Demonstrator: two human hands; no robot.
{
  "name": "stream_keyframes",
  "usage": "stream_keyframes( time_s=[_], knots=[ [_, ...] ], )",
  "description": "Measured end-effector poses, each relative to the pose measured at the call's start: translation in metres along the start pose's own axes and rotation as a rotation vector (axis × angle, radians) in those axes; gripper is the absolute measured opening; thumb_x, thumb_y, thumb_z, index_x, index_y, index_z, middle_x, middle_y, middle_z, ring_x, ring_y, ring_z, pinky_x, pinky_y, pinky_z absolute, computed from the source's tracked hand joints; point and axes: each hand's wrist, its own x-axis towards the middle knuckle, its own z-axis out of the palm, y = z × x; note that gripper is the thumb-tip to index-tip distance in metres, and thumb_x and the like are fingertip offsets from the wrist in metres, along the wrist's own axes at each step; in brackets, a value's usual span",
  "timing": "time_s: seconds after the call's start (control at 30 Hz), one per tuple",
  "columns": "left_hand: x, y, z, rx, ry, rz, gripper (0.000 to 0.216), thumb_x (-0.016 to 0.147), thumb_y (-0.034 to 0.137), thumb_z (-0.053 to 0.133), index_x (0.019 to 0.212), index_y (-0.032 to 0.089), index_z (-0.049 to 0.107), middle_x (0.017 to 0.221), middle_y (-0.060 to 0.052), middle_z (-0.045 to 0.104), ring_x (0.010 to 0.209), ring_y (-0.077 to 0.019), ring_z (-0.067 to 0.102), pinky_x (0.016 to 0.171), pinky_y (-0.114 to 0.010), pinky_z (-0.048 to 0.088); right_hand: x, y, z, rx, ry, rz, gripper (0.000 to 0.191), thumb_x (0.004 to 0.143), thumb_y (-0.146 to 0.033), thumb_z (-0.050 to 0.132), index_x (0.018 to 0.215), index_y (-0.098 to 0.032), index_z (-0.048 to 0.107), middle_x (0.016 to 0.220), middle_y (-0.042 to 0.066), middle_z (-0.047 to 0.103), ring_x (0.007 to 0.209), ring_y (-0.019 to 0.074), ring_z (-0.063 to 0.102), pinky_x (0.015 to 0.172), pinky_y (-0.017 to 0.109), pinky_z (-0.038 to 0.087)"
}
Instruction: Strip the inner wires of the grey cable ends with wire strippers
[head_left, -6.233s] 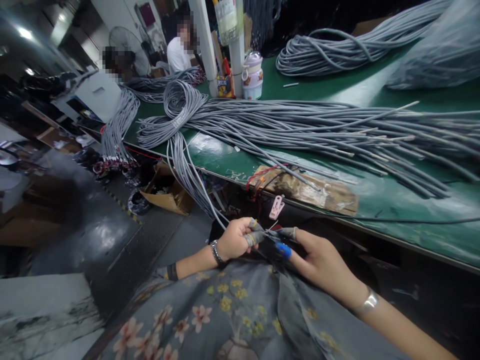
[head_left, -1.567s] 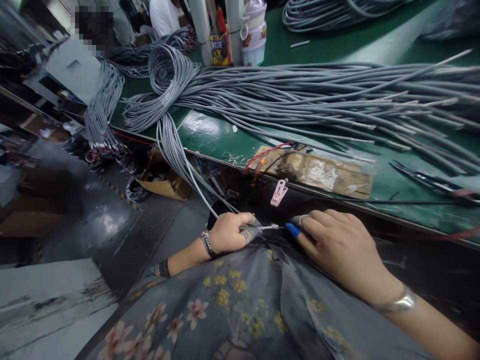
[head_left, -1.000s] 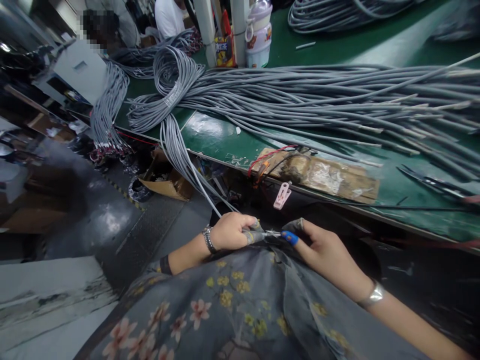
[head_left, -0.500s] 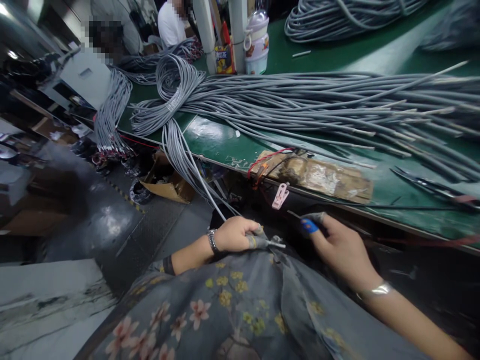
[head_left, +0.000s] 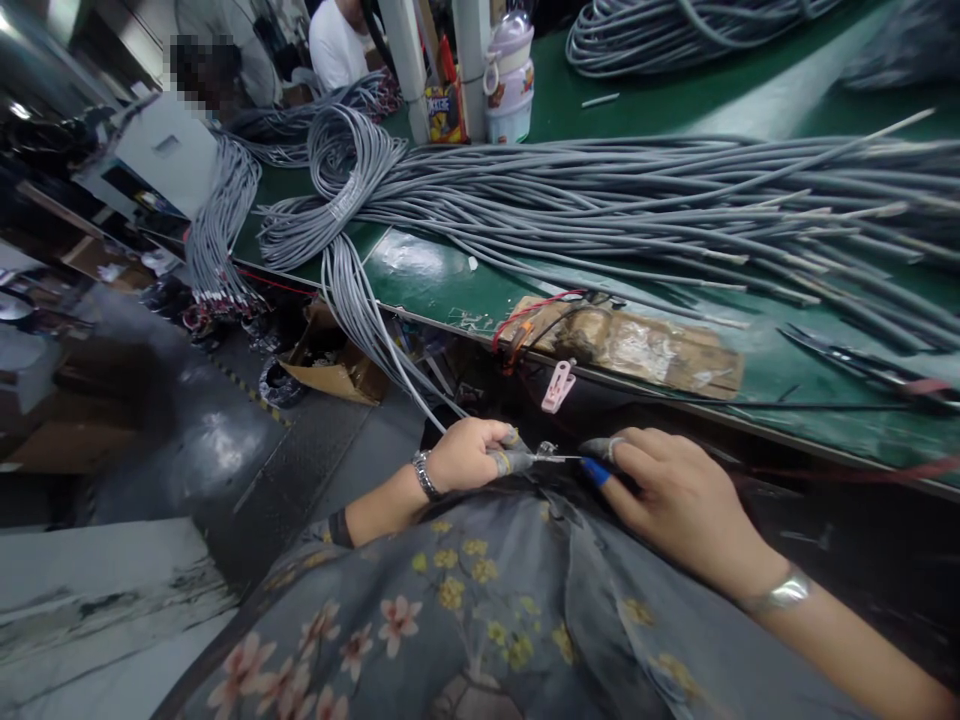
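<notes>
My left hand [head_left: 472, 452], with grey covers on its fingertips, is closed around the end of a grey cable [head_left: 421, 400]. The stripped tip points right, out past the fingers. A small shiny clear scrap sits just above that tip. My right hand [head_left: 667, 480] faces it, thumb and forefinger pinched together, with blue tape on the thumb and a grey cover on the finger. A thin pale line [head_left: 571, 458] runs between the cable tip and this pinch; whether it is a strand or a small tool I cannot tell.
A large bundle of grey cables [head_left: 570, 200] lies along the green bench [head_left: 420, 262]. Cutters [head_left: 855, 362], taped cardboard [head_left: 660, 350] and a hanging pink clip [head_left: 558, 387] are near the edge. A cup [head_left: 510, 85] stands behind; an open box [head_left: 337, 360] sits below. Another person is at the back.
My right hand has moved left, bringing its pinch to the cable tip. The left hand has risen slightly with the cable still in it.
</notes>
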Motion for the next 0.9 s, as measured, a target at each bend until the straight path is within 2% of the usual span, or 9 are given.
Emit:
stream_keyframes(
  time_s=[0.2,0.33,0.43,0.53,0.63,0.7,0.8,0.9],
  knots=[
    [0.0,0.003,0.001,-0.013,-0.016,-0.035,0.025,0.075,0.035,0.065,0.076,0.01,0.067,0.064,-0.001,0.063,0.056,-0.0085,0.05,0.058,-0.018,0.041,0.001,-0.003,0.002,0.084,-0.027,-0.007,0.024,0.09,-0.025,0.042,0.073,-0.019,0.059,0.065,0.004,0.056,0.058,0.0174,0.05,0.056,0.03,0.036],
    [0.001,0.003,0.0,0.001,-0.018,-0.029,0.027,0.075,0.037,0.066,0.076,0.01,0.068,0.063,0.0,0.062,0.056,-0.0085,0.05,0.058,-0.018,0.041,0.0,-0.002,0.004,0.233,-0.049,0.096,0.025,0.089,-0.028,0.043,0.069,-0.021,0.057,0.063,0.004,0.057,0.059,0.018,0.052,0.056,0.03,0.039],
    [0.003,0.006,0.0,-0.01,-0.027,-0.025,0.027,0.076,0.037,0.065,0.078,0.01,0.068,0.065,-0.001,0.063,0.057,-0.0089,0.051,0.058,-0.018,0.041,-0.001,-0.006,0.011,0.52,-0.106,0.288,0.025,0.088,-0.034,0.046,0.071,-0.022,0.059,0.066,0.004,0.06,0.062,0.018,0.056,0.059,0.03,0.044],
    [0.002,0.01,0.002,0.076,-0.066,-0.016,0.026,0.077,0.037,0.063,0.08,0.011,0.07,0.067,-0.002,0.065,0.058,-0.0098,0.054,0.058,-0.018,0.04,-0.001,-0.008,0.022,0.875,-0.122,0.583,0.029,0.083,-0.047,0.054,0.071,-0.022,0.06,0.064,0.002,0.06,0.057,0.0169,0.054,0.055,0.029,0.044],
    [0.0,0.012,0.005,0.311,-0.136,-0.007,0.019,0.075,0.034,0.065,0.076,0.016,0.071,0.062,0.0,0.064,0.061,-0.0114,0.056,0.058,-0.019,0.038,-0.002,-0.004,0.03,1.147,0.072,0.914,0.04,0.073,-0.062,0.061,0.067,-0.023,0.055,0.052,-0.003,0.045,0.045,0.0121,0.038,0.044,0.026,0.035],
    [0.0,0.01,0.006,0.349,-0.104,-0.033,0.018,0.076,0.033,0.064,0.076,0.016,0.07,0.062,0.0,0.064,0.061,-0.0114,0.057,0.058,-0.019,0.038,-0.003,0.001,0.029,1.171,0.171,1.018,0.042,0.068,-0.064,0.065,0.069,-0.023,0.056,0.053,-0.004,0.044,0.046,0.0111,0.036,0.044,0.024,0.033],
    [0.0,0.004,0.006,0.136,0.014,-0.069,0.022,0.08,0.034,0.061,0.082,0.013,0.068,0.067,0.0,0.066,0.059,-0.0095,0.056,0.057,-0.018,0.04,-0.004,0.004,0.022,1.042,0.113,0.992,0.042,0.066,-0.063,0.068,0.072,-0.022,0.061,0.064,0.0,0.056,0.056,0.0142,0.046,0.051,0.026,0.04],
    [0.002,0.002,0.008,-0.028,0.084,-0.043,0.025,0.082,0.035,0.06,0.085,0.011,0.065,0.069,-0.002,0.068,0.059,-0.01,0.058,0.057,-0.018,0.043,0.001,-0.003,0.017,1.045,-0.067,0.907,0.045,0.062,-0.065,0.069,0.069,-0.021,0.062,0.068,0.002,0.061,0.063,0.0175,0.053,0.059,0.029,0.046]
  ],
)
